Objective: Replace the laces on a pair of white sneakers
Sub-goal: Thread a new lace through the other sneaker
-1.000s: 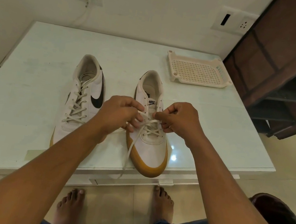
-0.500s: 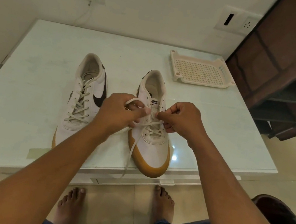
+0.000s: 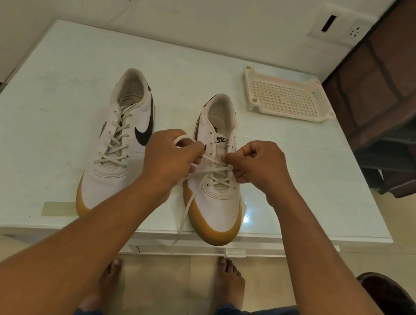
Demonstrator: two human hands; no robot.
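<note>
Two white sneakers with tan soles stand side by side on a pale table [image 3: 45,110], toes toward me. The left sneaker [image 3: 119,143] is laced to the top and nobody touches it. Over the right sneaker [image 3: 213,201], my left hand [image 3: 168,159] pinches the white lace [image 3: 188,208], with a small loop of it showing above the fingers. My right hand [image 3: 260,165] pinches the same lace at the shoe's right eyelets. One loose lace end hangs over the table's front edge.
A cream perforated plastic tray [image 3: 284,96] sits at the table's back right. A dark brown rack [image 3: 411,102] stands to the right of the table. My bare feet [image 3: 227,283] are on the tiled floor below the front edge.
My left hand has drawn the lace up and to the left, so a small loop now shows above its fingers. My right hand has stayed at the right eyelets.
</note>
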